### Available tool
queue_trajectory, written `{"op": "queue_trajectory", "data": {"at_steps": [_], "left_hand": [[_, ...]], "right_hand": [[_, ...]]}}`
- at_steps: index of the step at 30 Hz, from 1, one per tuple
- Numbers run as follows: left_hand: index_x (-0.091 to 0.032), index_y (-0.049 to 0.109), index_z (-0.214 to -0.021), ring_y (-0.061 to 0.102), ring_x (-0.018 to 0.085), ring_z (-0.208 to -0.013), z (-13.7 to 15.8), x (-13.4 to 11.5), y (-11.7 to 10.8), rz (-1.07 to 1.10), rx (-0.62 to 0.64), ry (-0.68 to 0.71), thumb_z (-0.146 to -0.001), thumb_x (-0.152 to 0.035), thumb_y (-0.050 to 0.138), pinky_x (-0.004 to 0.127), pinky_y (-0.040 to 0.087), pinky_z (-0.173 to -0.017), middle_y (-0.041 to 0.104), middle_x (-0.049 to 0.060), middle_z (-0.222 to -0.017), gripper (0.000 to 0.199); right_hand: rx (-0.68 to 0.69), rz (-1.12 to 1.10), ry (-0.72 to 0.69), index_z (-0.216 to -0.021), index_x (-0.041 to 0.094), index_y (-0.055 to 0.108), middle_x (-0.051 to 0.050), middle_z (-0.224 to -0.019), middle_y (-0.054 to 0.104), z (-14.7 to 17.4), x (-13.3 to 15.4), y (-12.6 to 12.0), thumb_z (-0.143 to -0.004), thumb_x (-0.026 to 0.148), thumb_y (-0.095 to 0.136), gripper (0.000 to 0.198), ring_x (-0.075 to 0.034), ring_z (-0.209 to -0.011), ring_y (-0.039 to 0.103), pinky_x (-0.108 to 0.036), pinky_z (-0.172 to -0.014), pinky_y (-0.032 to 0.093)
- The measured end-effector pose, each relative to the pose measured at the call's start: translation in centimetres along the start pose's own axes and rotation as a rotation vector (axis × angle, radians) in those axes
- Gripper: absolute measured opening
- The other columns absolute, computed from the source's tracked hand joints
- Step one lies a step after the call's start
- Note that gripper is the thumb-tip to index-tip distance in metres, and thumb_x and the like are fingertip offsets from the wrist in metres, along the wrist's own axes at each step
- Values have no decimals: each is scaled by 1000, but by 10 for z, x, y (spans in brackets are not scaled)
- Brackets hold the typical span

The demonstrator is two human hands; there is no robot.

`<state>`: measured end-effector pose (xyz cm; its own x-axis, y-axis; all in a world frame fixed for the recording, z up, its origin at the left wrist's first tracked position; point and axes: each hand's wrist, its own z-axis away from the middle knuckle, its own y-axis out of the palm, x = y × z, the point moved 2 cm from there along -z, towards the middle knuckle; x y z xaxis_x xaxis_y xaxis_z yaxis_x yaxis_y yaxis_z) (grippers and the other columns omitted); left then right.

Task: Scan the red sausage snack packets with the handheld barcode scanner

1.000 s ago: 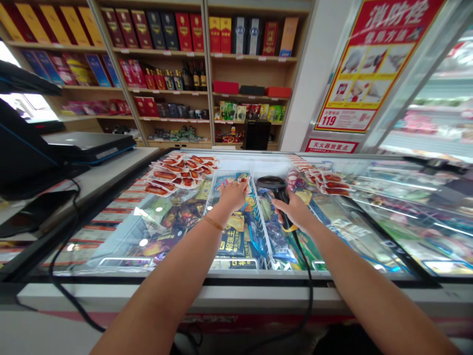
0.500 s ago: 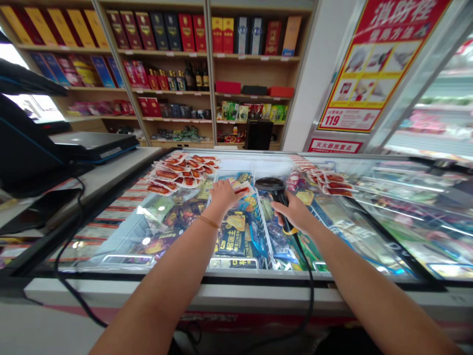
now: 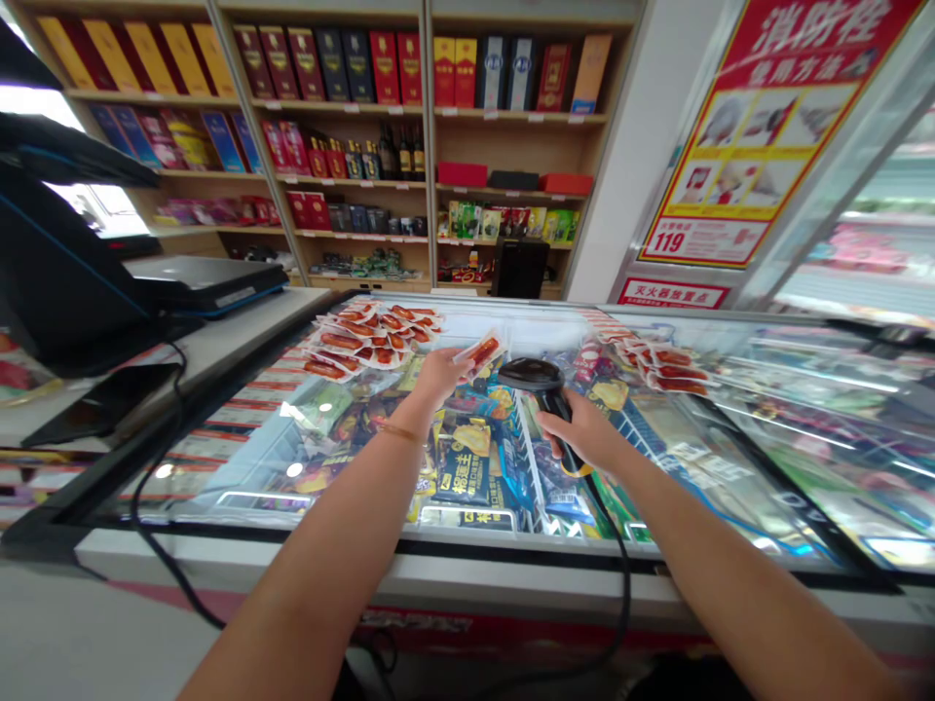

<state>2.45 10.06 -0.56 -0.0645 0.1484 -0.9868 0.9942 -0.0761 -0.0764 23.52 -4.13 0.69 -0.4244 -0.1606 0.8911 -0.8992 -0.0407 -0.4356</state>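
Between the fingers of my left hand [image 3: 440, 375] is a packaged sausage [image 3: 483, 352], reddish-brown in a clear and white wrapper, held up over the freezer's glass top. My right hand [image 3: 580, 428] is wrapped round the handle of a black barcode scanner [image 3: 532, 374], whose head points toward the sausage pack. The scanner's black cable [image 3: 617, 531] hangs down over the freezer's front edge. To the left of my left hand lies a heap of packaged sausages [image 3: 365, 341] on the glass. Another group of sausage packs [image 3: 668, 365] lies to the right of the scanner.
Under the glass, wire baskets hold bagged frozen goods [image 3: 467, 462]. A scale [image 3: 208, 277] stands on the counter at left, with a black cable [image 3: 157, 467] draped down the freezer's left side. Shelves with boxes and bottles [image 3: 398, 151] stand behind.
My left hand has turned and lifted the sausage pack, so its face shows more. The scanner stays in my right hand, close to the pack. The whole view has shifted slightly.
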Motion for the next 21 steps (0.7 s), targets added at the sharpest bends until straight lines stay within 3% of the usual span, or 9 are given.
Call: {"op": "queue_trajectory", "data": {"at_steps": [5,10,15,21], "left_hand": [[-14,74,-84,66,18,-69,-5,1,-4,39,-131,155,-65,-26,69,27,52,-64,71,3,-71,23],[-14,70,-77,67,16,-74,-5,5,-7,206,-97,83,-72,-25,64,28,54,-71,69,2,-69,14],[-14,66,-71,65,14,-70,-5,5,-8,202,-117,61,-74,-22,61,27,54,-69,63,-1,-61,10],[-14,69,-77,65,14,-71,-5,2,-8,201,-127,107,-73,-22,61,27,54,-71,66,0,-66,13]], "right_hand": [[19,77,-41,-93,23,50,4,-57,58,4,4,6,-81,39,60,22,-16,-43,59,-27,-47,48],[18,71,-49,-94,23,51,4,-58,57,6,6,9,-81,40,60,24,-16,-43,58,-28,-46,47],[38,65,-39,-95,23,52,4,-58,58,6,7,10,-80,38,61,24,-16,-43,58,-28,-48,47],[64,73,-47,-106,22,54,4,-59,58,8,10,10,-80,35,61,30,-16,-44,58,-28,-50,48]]}}
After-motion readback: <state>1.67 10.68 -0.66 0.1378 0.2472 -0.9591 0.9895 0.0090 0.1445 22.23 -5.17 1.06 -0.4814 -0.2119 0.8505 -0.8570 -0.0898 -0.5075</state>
